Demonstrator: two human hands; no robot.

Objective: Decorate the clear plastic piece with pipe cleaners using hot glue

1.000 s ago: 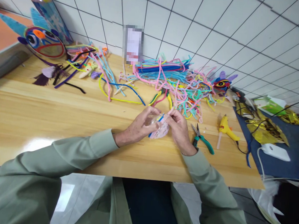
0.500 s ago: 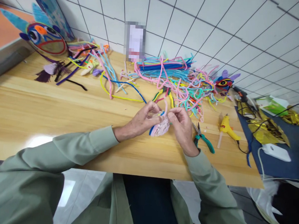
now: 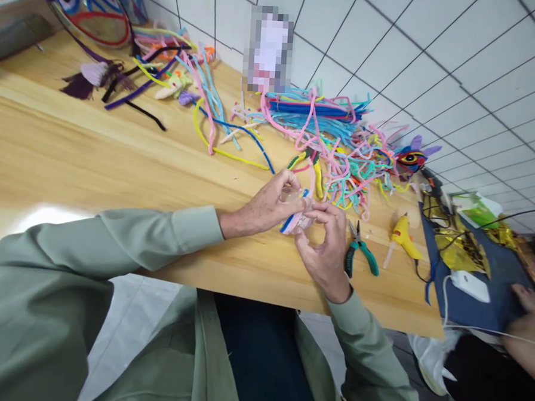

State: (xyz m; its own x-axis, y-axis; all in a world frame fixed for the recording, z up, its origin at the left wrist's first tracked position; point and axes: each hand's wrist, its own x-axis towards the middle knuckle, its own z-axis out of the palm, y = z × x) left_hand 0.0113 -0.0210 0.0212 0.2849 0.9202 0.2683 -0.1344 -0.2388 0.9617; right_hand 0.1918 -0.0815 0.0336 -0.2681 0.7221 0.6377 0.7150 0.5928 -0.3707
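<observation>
A small pink, white and blue pipe-cleaner piece [image 3: 289, 223] is between my two hands above the table, partly hidden by fingers. My left hand [image 3: 274, 204] pinches its upper left side between thumb and fingers. From the right, my right hand [image 3: 322, 242] curls round it, fingertips close to my left thumb and thumb on the lower edge. A pale pink stem [image 3: 312, 178] stands up behind the fingers. Just beyond lie yellow-and-black handled pliers [image 3: 318, 174]. Green-handled long-nose pliers [image 3: 360, 251] rest to the right of my right hand.
Loose pipe cleaners [image 3: 341, 162] are heaped along the tiled wall [image 3: 373, 56]. A yellow glue gun [image 3: 404, 234] lies at the right, near a white charger [image 3: 470, 286]. Decorated masks [image 3: 98, 12] stand at the back left and back right. Another person's hand [image 3: 528, 322] shows at the right edge.
The view has tilted and shifted. My right hand's fingers have moved in over the piece and its thumb has dropped to the lower edge. My left hand keeps its pinch.
</observation>
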